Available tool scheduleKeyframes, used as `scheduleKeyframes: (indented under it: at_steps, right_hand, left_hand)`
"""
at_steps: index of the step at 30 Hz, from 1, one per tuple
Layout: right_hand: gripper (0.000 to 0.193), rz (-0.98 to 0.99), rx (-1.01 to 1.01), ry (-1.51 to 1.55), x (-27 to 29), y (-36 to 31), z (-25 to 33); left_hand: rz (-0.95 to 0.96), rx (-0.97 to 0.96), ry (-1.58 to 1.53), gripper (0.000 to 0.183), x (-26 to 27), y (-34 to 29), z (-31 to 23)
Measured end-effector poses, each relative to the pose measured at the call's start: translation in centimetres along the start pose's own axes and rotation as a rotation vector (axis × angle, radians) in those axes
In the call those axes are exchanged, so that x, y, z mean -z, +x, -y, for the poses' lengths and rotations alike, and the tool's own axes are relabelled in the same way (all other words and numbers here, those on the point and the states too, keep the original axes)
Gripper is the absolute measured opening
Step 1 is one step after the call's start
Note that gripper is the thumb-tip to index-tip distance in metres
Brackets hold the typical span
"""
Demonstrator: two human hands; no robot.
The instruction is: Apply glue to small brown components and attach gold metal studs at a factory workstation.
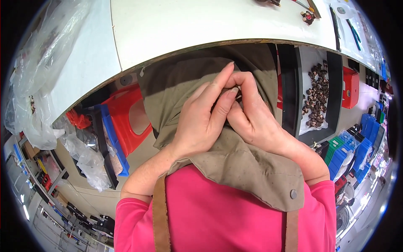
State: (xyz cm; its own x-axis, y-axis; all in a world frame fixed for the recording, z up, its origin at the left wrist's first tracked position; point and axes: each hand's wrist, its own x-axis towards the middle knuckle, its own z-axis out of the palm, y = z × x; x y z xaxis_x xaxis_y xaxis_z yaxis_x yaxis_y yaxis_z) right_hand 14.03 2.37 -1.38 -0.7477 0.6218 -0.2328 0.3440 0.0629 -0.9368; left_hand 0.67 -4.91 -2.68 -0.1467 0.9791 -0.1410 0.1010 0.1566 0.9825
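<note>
Over my lap, my left hand (205, 107) and my right hand (254, 111) come together, fingers curled inward and touching. Between the fingertips a small dark piece (239, 96) shows only in part; most of it is hidden, so its kind cannot be made out. Both thumbs press in toward it. Below the hands lies the olive-brown apron (176, 80), spread over my knees. Up on the white table sits a small dark brown figure (308, 17) with pale and red parts.
The white table (176, 25) edge curves just ahead. At right, a dark drawer-like tray (334, 90) holds many small brown figures (317, 94). Red stools (128, 113) (350, 88) stand on both sides. Clear plastic bags (46, 71) hang at left; blue crates (340, 157) stand at right.
</note>
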Motion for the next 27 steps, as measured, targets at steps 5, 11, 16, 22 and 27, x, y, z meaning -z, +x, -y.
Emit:
scheduleKeyframes:
  at_steps: [5,11,16,22,27]
  right_hand:
    - [0.028,-0.038,-0.048,-0.013,-0.6,-0.2,0.4]
    - [0.025,-0.077,-0.043,-0.005,-1.4,-0.1,0.1]
    - [0.023,-0.068,-0.044,0.030,-1.7,-0.2,0.3]
    - [0.021,0.002,-0.328,0.305,-0.5,-0.2,0.5]
    - [0.026,0.255,-0.447,0.269,1.4,0.8,1.3]
  left_hand:
    - [-0.024,-0.001,-0.033,0.041,-0.3,-0.2,1.1]
    - [-0.060,0.051,-0.068,0.039,-0.5,-0.8,1.7]
    - [-0.065,0.051,-0.071,0.039,-0.2,-1.0,2.0]
    - [-0.097,-0.077,-0.013,0.040,0.1,-1.2,2.0]
    - [-0.087,-0.213,0.194,0.042,0.1,-1.2,1.3]
